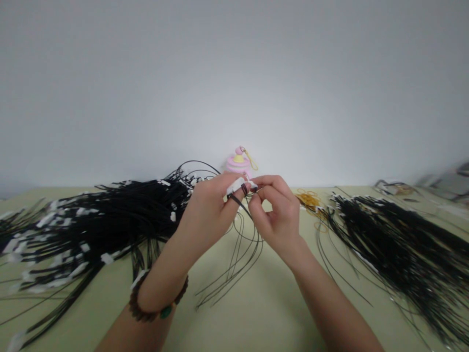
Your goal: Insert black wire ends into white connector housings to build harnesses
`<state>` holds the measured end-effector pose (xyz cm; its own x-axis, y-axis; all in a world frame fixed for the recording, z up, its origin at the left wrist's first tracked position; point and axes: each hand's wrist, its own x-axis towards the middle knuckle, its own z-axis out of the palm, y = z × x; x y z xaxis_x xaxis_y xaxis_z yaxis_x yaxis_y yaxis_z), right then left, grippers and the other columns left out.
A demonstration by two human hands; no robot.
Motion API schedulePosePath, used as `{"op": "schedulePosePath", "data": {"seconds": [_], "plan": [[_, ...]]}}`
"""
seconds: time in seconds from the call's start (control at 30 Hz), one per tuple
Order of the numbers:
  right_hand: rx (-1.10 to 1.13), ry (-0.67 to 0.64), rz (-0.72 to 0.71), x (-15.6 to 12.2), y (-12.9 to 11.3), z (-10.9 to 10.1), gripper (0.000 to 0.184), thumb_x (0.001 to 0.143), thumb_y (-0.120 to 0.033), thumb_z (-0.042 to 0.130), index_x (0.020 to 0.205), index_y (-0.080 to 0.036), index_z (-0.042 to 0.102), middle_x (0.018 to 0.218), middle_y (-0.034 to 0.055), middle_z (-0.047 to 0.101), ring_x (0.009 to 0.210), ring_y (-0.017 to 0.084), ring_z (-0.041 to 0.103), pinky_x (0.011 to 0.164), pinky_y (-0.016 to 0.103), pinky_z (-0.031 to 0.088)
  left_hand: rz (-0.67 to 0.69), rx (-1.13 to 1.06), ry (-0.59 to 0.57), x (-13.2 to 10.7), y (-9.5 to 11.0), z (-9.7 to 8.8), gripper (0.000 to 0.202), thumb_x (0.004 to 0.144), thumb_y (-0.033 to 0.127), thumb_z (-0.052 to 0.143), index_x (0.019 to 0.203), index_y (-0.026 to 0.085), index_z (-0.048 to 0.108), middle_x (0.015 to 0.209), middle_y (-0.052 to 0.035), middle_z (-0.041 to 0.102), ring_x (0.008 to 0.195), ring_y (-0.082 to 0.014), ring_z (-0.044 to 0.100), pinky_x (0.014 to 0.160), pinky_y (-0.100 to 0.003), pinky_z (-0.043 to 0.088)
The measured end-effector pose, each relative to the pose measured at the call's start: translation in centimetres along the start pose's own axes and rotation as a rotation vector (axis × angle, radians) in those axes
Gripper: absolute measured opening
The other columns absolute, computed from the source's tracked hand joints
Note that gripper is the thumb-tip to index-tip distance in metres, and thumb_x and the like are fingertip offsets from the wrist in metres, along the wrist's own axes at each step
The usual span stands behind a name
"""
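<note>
Both my hands meet in the centre, raised above the table. My left hand (214, 205) is closed around a white connector (236, 186) with a flat black cable (239, 202) coming off it. My right hand (276, 210) pinches with thumb and index finger at the connector's right end, where a small dark wire end shows. Thin black wires (244, 261) hang below the hands, their tips low over the table. The fingertips hide just how the wire and connector meet.
A large heap of black cables with white connectors (120, 210) lies to the left. Bundled black wires (388, 244) spread at the right, beside yellow rubber bands (308, 199). A pink and yellow object (238, 162) stands behind my hands by the wall, on the pale green table (264, 318).
</note>
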<state>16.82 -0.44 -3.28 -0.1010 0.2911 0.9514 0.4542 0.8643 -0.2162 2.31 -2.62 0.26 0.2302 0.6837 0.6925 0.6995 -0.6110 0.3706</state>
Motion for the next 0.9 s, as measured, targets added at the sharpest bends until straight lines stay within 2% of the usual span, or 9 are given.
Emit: {"op": "schedulePosePath", "data": {"seconds": [0.13,0.6,0.7,0.8,0.9], "plan": [[0.022,0.005,-0.003,0.0,0.3,0.1,0.018,0.081,-0.006,0.052,0.067,-0.016,0.054,0.088,0.0085,0.063,0.084,0.014,0.061,0.076,0.027,0.05,0.009,0.01,-0.008,0.1,-0.1,0.1,0.024,0.093,0.027,0.046,0.089,0.015,0.066,0.081,-0.0027,0.069,0.069,-0.0146,0.059,0.063,-0.024,0.039],[0.053,-0.019,0.063,0.1,0.2,0.0,0.018,0.08,-0.007,0.053,0.065,-0.015,0.056,0.091,0.0092,0.062,0.083,0.014,0.061,0.078,0.029,0.049,0.004,-0.045,0.027,0.1,-0.4,0.4,0.023,0.092,0.027,0.049,0.09,0.015,0.068,0.076,-0.0015,0.069,0.066,-0.0144,0.058,0.062,-0.024,0.04],[0.045,-0.014,0.093,0.2,0.3,-0.2,0.015,0.081,-0.013,0.059,0.067,-0.014,0.063,0.096,0.0102,0.058,0.079,0.013,0.059,0.073,0.028,0.049,-0.03,-0.051,0.152,0.2,-0.8,0.5,0.018,0.09,0.024,0.054,0.089,0.016,0.07,0.075,-0.0004,0.07,0.065,-0.013,0.059,0.062,-0.023,0.04],[0.033,-0.096,0.156,0.5,0.8,-0.7,0.013,0.081,-0.02,0.065,0.073,-0.014,0.072,0.078,0.005,0.055,0.07,0.012,0.054,0.063,0.026,0.045,-0.092,-0.117,0.355,0.4,-1.6,0.5,0.015,0.089,0.024,0.058,0.088,0.018,0.071,0.081,-0.0003,0.072,0.073,-0.0123,0.062,0.068,-0.023,0.043],[0.143,-0.277,0.253,0.7,1.5,-1.1,0.015,0.083,-0.022,0.063,0.08,-0.015,0.076,0.064,0.0014,0.058,0.059,0.009,0.05,0.056,0.023,0.041,-0.208,-0.442,0.473,0.8,-2.2,0.3,0.012,0.086,0.027,0.065,0.089,0.017,0.071,0.081,-0.0009,0.072,0.077,-0.0131,0.064,0.074,-0.025,0.047]]}}
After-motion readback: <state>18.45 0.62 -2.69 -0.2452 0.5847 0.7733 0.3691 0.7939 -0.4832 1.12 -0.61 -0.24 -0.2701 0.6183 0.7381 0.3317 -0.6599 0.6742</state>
